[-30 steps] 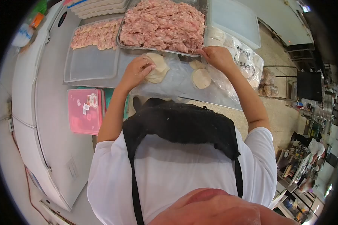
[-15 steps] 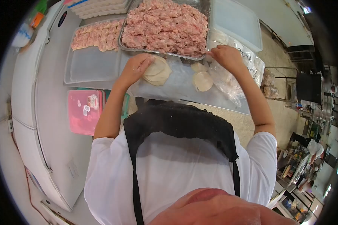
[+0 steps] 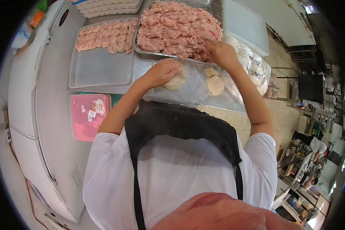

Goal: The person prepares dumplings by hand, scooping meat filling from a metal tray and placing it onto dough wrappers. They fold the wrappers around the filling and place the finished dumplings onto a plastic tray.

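Observation:
My left hand (image 3: 163, 73) lies on a stack of round dough wrappers (image 3: 176, 81) on the plastic-covered counter, fingers curled over the top one. My right hand (image 3: 219, 53) reaches into the near right corner of a metal tray (image 3: 142, 53) heaped with pink minced meat (image 3: 176, 27), fingers down in the meat. Two more wrappers (image 3: 215, 85) lie flat on the counter just below my right hand.
A clear tray (image 3: 99, 67) with a row of folded dumplings (image 3: 107, 36) sits left of the meat. A pink lidded box (image 3: 88, 115) stands lower left. Bagged wrappers (image 3: 253, 65) lie at right; an empty tray (image 3: 245, 25) is behind them. People work far right.
My right hand left the plastic bag edge and moved into the meat tray's corner. My left hand slid right along with the wrapper stack.

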`<state>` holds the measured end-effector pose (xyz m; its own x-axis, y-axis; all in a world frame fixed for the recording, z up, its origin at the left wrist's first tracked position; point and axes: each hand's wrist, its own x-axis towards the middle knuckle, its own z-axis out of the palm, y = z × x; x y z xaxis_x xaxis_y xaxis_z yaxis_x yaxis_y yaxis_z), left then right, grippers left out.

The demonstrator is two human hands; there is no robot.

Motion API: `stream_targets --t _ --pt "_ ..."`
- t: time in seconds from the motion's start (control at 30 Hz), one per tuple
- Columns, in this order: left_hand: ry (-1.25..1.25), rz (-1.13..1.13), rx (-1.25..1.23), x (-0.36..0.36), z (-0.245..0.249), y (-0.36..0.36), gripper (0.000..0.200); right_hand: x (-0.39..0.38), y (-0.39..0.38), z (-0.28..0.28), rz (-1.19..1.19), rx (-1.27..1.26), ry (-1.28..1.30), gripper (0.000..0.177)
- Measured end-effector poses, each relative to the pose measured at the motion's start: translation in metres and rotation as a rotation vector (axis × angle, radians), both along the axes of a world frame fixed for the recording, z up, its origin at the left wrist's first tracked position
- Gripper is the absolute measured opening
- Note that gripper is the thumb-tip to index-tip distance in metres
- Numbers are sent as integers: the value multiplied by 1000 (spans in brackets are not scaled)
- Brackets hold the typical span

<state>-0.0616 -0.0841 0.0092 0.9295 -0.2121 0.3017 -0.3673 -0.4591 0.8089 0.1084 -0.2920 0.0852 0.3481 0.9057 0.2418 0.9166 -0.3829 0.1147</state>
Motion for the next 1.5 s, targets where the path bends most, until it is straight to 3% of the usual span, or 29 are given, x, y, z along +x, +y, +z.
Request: stream_targets --t 0.13,0.23,0.27,0.33,0.43,0.53,0.63,0.73,0.8,0.9,1.0,1.07,1.1,1.2,1.33,1.5 --pt "-79 58 7 3 -6 -1 27 -17 -2 -11 -143 -72 198 30" --pt "85 61 81 7 3 0 27 -29 -7 -16 -204 -96 365 34" --pt "35 99 58 7 2 -3 28 -30 -8 -18 -209 -94 417 35" --pt "-63 173 14 7 -1 -9 29 -30 -10 -20 -273 -49 652 37" --pt "56 173 -166 13 6 -8 27 -25 -18 -31 -318 150 999 39" --pt "148 377 -581 27 24 -5 26 -15 -20 -24 -457 438 1223 36" --pt "265 532 -1197 52 48 -1 28 -24 -4 21 -524 671 1296 33" --pt "208 402 -1500 76 59 -5 38 -33 12 29 -451 748 1363 32" --pt "192 364 -1659 84 74 -10 44 -36 24 18 -381 712 1281 32" --pt "158 364 -1825 81 101 -11 56 -27 24 -10 -62 698 537 29" --pt "205 416 -1847 78 87 7 67 -41 8 53 -269 137 426 26" --pt "243 571 -1839 82 74 13 74 -59 9 74 -306 147 354 24" --pt "239 521 -1813 80 77 14 74 -64 11 78 -324 153 317 23" --pt "227 479 -1753 69 95 13 73 -52 19 43 -78 210 292 21" --pt "214 580 -1724 70 101 17 66 -59 9 100 -220 42 182 15" --pt "189 419 -1815 67 103 10 57 -39 11 59 -1 210 300 23"
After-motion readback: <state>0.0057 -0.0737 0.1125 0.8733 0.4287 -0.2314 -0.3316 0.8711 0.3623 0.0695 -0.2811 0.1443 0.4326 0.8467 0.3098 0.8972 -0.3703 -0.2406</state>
